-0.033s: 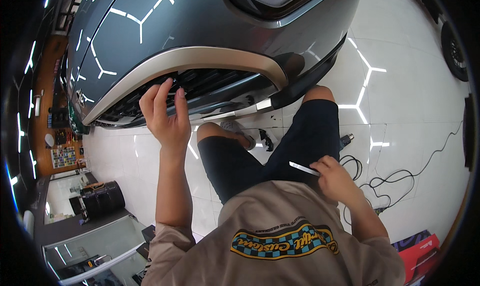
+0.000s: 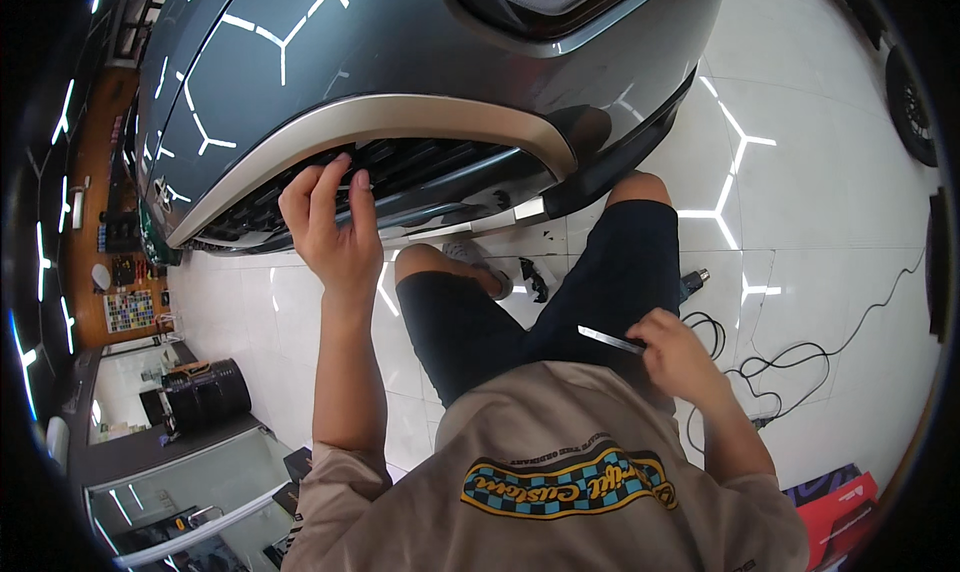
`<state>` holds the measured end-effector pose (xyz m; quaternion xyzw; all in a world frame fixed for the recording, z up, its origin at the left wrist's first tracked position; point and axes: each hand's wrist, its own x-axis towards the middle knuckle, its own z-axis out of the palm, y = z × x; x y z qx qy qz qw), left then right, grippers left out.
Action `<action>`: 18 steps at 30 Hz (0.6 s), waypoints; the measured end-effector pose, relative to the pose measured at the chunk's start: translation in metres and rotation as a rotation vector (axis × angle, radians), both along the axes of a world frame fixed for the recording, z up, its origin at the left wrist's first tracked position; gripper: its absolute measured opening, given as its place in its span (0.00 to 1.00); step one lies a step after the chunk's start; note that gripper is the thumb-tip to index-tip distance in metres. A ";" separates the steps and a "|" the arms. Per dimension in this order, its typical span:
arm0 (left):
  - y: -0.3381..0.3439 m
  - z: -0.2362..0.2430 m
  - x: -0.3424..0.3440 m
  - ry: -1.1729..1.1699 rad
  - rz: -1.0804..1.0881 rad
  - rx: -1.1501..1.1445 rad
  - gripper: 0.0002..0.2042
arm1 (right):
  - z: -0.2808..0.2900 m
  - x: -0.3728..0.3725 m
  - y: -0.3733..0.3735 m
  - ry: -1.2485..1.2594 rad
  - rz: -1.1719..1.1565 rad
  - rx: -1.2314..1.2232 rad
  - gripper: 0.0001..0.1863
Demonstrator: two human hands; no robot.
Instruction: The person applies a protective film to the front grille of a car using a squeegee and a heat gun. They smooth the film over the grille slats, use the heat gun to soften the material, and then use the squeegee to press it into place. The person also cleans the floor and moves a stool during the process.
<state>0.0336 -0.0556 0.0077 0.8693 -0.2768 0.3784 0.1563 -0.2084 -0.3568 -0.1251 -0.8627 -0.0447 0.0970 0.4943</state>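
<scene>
A grey car's front fills the top of the view, with a pale silver trim strip [image 2: 400, 122] curving over a black grille [image 2: 440, 167]. My left hand [image 2: 335, 222] is raised to the grille just under the strip, and its thumb and fingertips pinch the grille's upper edge. My right hand [image 2: 675, 357] rests over my right thigh and holds a thin flat metal blade [image 2: 610, 340] that points left. I am crouching in black shorts and a beige shirt, knees close to the bumper.
On the glossy white floor to my right lie a heat gun [image 2: 695, 282] and looping black cables [image 2: 800, 362]. A red box [image 2: 840, 502] sits at lower right. A black drum [image 2: 205, 392] and a glass-topped bench [image 2: 190, 502] stand at lower left.
</scene>
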 end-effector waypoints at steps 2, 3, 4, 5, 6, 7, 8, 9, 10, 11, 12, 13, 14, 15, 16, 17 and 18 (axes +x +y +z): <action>-0.006 -0.002 0.007 -0.048 0.061 0.035 0.07 | -0.011 0.009 -0.024 0.044 -0.044 0.125 0.11; 0.000 -0.003 0.013 -0.085 0.063 0.080 0.07 | -0.025 0.010 -0.032 0.058 -0.169 0.279 0.06; 0.006 -0.008 0.019 -0.109 0.055 0.113 0.07 | -0.033 0.010 -0.040 0.205 -0.365 0.482 0.06; 0.014 -0.013 0.021 -0.187 0.085 0.174 0.05 | -0.049 0.015 -0.051 0.264 -0.586 0.623 0.09; 0.028 -0.020 0.024 -0.206 0.110 0.183 0.05 | -0.088 0.018 -0.066 0.165 -0.749 0.685 0.10; 0.041 -0.023 0.028 -0.262 0.132 0.247 0.05 | -0.129 0.021 -0.082 0.047 -0.895 0.733 0.13; 0.049 -0.027 0.031 -0.259 0.161 0.271 0.05 | -0.163 0.021 -0.104 0.121 -1.019 0.511 0.12; 0.048 -0.028 0.036 -0.265 0.180 0.276 0.05 | -0.212 0.014 -0.125 0.167 -1.096 0.258 0.14; 0.048 -0.030 0.032 -0.232 0.209 0.315 0.06 | -0.242 -0.003 -0.139 0.294 -1.224 0.279 0.15; 0.042 -0.031 0.031 -0.194 0.199 0.324 0.06 | -0.277 -0.012 -0.148 0.411 -1.339 0.320 0.16; 0.036 -0.030 0.040 -0.166 0.186 0.344 0.06 | -0.337 -0.031 -0.152 0.413 -1.391 0.343 0.18; 0.032 -0.028 0.041 -0.154 0.175 0.386 0.07 | -0.369 -0.045 -0.154 0.440 -1.485 0.465 0.18; 0.033 -0.024 0.039 -0.145 0.173 0.426 0.07 | -0.391 -0.060 -0.149 0.462 -1.569 0.586 0.18; 0.033 -0.022 0.036 -0.119 0.178 0.443 0.08 | -0.411 -0.076 -0.141 0.516 -1.597 0.551 0.17; 0.031 -0.021 0.034 -0.098 0.190 0.460 0.09 | -0.430 -0.089 -0.134 0.567 -1.615 0.518 0.17; 0.028 -0.017 0.026 -0.084 0.211 0.478 0.09 | -0.450 -0.104 -0.128 0.615 -1.621 0.490 0.17; 0.033 -0.011 0.022 -0.036 0.246 0.464 0.10 | -0.473 -0.120 -0.113 0.717 -1.244 -0.090 0.19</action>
